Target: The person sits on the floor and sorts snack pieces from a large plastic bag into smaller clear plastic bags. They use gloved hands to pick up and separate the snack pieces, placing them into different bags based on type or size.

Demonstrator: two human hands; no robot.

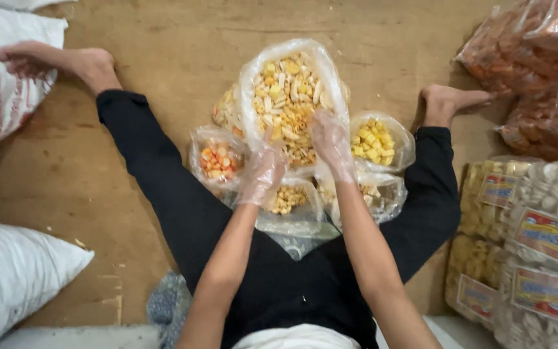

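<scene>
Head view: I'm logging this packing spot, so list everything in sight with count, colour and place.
large open bag: one, clear, mixed yellow and white snacks, centre.
small orange bag: one, clear, orange-white pieces, left of centre.
small yellow bag: one, clear, yellow cubes, right of centre.
near bags: two, clear, pale snacks, under the hands.
orange snack bags: at least two, top right.
labelled packs: several, white and yellow, right edge.
white sacks: two, left edge.
floor: brown wood.
left hand: clear glove, at big bag's rim.
right hand: clear glove, inside big bag.
</scene>
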